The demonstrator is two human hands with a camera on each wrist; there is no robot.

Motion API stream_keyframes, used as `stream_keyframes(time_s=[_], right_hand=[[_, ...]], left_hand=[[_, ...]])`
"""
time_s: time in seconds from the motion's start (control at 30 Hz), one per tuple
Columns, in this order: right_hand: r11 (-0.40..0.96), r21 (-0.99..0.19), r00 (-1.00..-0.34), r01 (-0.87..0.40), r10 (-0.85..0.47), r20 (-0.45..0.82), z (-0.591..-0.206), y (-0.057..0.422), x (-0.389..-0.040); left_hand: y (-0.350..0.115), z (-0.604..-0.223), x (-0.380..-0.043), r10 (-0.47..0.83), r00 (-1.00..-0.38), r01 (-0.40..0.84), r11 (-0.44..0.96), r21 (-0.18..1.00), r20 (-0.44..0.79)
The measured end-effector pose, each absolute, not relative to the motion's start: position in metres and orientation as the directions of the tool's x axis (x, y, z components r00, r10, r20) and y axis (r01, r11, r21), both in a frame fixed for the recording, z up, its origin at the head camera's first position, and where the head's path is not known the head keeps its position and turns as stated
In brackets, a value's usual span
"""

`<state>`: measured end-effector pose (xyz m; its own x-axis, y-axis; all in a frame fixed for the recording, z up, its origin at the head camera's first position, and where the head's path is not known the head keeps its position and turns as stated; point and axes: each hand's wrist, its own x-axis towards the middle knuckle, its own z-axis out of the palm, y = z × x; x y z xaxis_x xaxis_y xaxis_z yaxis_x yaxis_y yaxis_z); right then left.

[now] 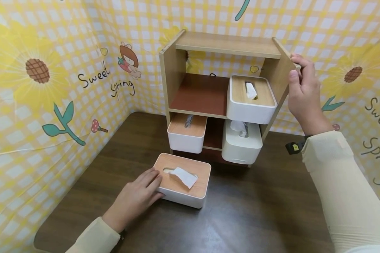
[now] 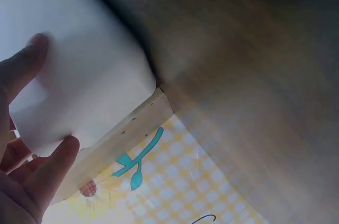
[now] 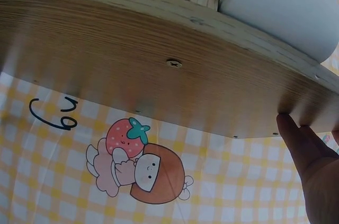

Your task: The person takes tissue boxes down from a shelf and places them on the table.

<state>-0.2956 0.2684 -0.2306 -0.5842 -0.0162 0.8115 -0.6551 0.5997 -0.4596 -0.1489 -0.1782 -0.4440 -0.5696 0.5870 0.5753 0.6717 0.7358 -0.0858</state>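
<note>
My left hand grips the left end of a tissue box that lies on the table, its lid wood-coloured and a white tissue sticking out. In the left wrist view, the thumb and fingers hold its white shell. My right hand holds the top front corner of the small wooden shelf unit, at its right side panel. The right wrist view shows fingertips against that panel's outer face; the thumb is hidden there.
A white tissue box with a wooden lid sits on the upper right shelf. Below, another wood-lidded box stands left and an all-white one right, both jutting forward. The dark table meets yellow checked cloth behind and left.
</note>
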Motion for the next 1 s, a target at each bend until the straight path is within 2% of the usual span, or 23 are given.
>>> stream_keyframes(time_s=[0.37,0.7,1.0], right_hand=[[0.589,-0.461,-0.583,-0.664,-0.021,0.812,-0.227,0.262,-0.287],[0.584,-0.448,-0.565,-0.677,-0.023,0.825,-0.232,0.272,-0.301],[0.6,-0.44,-0.57,-0.669,-0.033,0.821,-0.232,0.272,-0.3]], left_hand=[[-0.183,-0.447,-0.149,0.585,-0.504,0.695,0.712,-0.105,0.636],[-0.196,-0.446,-0.149,0.585,-0.549,0.66,0.742,-0.12,0.597],[-0.211,-0.447,-0.148,0.568,-0.552,0.647,0.754,-0.117,0.611]])
